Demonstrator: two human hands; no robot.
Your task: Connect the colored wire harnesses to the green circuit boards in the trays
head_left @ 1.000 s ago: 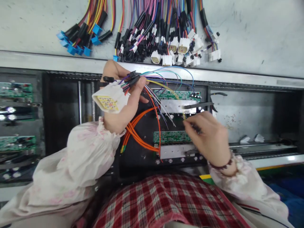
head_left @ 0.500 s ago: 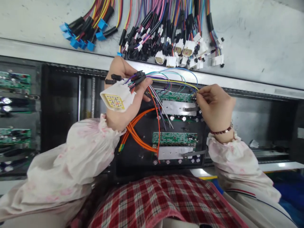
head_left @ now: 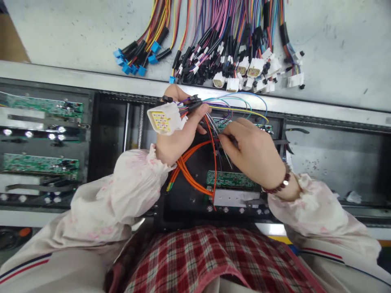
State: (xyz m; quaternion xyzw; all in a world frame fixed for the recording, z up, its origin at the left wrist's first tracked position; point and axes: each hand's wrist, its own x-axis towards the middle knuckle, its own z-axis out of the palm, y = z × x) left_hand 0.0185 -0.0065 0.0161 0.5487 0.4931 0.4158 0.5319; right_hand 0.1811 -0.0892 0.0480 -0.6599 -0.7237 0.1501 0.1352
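White-connector wire harness was pinched in the left hand, above a black tray loaded with circuit boards; right hand was curled at its loose wires, grip couldn't really be told.

The connector is white, its pin face yellow. The thin wires fanning out on its right are blue, teal, purple, yellow, white and orange-red. The thick cables are bright orange, with yellow and green tips. The near circuit board is green, the metal plate silver, the tray black. On the pale grey, dark-flecked tabletop, the far-left plugs are blue, their leads red and yellow. Nearest, the sleeves are white with pink blotches, the bracelet dark red, the apron checked red, white and black, edged in pink
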